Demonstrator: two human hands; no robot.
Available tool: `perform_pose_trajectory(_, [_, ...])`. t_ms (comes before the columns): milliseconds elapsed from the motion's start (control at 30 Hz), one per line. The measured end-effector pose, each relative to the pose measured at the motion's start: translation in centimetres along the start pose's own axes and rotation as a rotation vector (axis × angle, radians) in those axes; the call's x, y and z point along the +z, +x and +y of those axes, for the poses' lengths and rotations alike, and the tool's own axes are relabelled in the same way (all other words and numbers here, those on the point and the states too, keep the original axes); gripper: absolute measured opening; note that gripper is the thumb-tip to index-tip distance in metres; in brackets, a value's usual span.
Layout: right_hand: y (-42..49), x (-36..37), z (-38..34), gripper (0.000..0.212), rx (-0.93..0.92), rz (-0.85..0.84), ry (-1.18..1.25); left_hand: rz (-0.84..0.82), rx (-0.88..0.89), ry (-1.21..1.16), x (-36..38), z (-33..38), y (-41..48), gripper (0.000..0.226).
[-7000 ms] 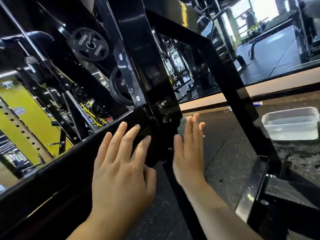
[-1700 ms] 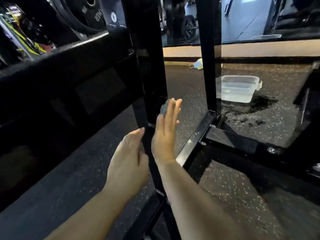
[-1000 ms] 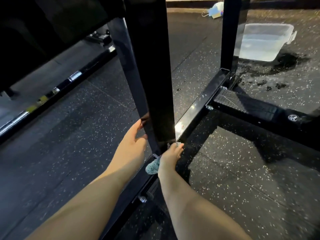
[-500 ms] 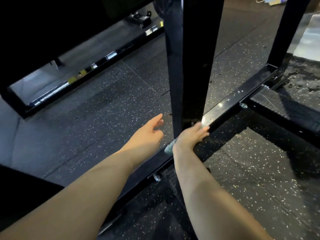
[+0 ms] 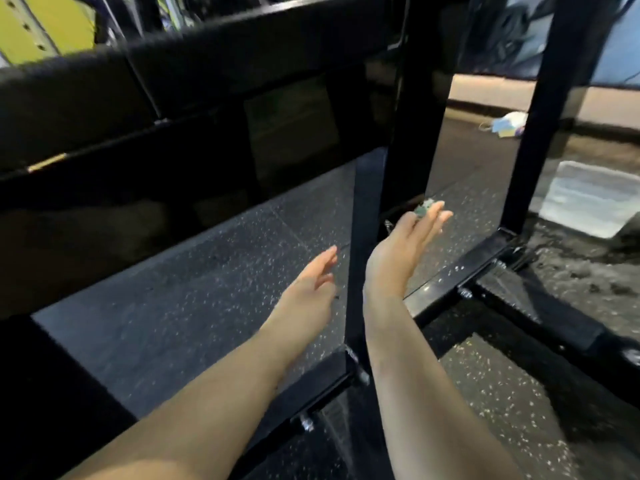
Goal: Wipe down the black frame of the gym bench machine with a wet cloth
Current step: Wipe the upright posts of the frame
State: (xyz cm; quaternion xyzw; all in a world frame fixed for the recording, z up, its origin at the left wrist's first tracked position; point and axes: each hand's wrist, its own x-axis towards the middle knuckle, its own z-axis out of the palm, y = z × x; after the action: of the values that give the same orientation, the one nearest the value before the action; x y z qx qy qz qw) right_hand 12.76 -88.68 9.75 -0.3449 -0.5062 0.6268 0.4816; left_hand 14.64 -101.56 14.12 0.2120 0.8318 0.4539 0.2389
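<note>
A glossy black upright post (image 5: 412,109) of the bench machine's frame stands in the middle of the view. My right hand (image 5: 401,251) lies flat with straight fingers against the post's right face, pressing a small grey-green cloth (image 5: 425,206) to it; only a scrap of cloth shows past my fingertips. My left hand (image 5: 311,289) hovers just left of the post with fingers extended and relaxed, holding nothing. A black padded crossbar (image 5: 173,81) runs leftward from the post.
A black base rail (image 5: 460,271) runs along the speckled rubber floor, with a second upright (image 5: 543,109) at the right. A clear plastic tub (image 5: 585,202) sits beyond it beside wet patches. A face mask (image 5: 507,123) lies by the far wall.
My right hand has slid the cloth up the post from the base rail to mid height. My left hand rose alongside it, and the view tilted upward.
</note>
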Motion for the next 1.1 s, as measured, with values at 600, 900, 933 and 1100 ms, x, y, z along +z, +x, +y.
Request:
perform_pose_trajectory(600, [-1.3, 4.0, -12.5, 0.05, -0.685, -0.175, -0.075, 0.48, 0.913, 0.638, -8.3, 9.7, -7.5, 0.051])
perform_pose_trajectory(900, [-10.0, 5.9, -9.1, 0.052, -1.282, -0.358, -0.292, 0.775, 1.036, 0.87, -12.4, 6.5, -9.7, 0.049])
perform_pose_trajectory(933, [-8.6, 5.6, -9.2, 0.05, -1.293, -0.299, -0.317, 0.781, 1.038, 0.892, -12.9, 6.0, -10.0, 0.049])
perform_pose_trajectory(1100, [-3.4, 4.7, -12.3, 0.056, -0.527, -0.069, -0.147, 0.756, 1.05, 1.045, -15.8, 2.4, -11.4, 0.045])
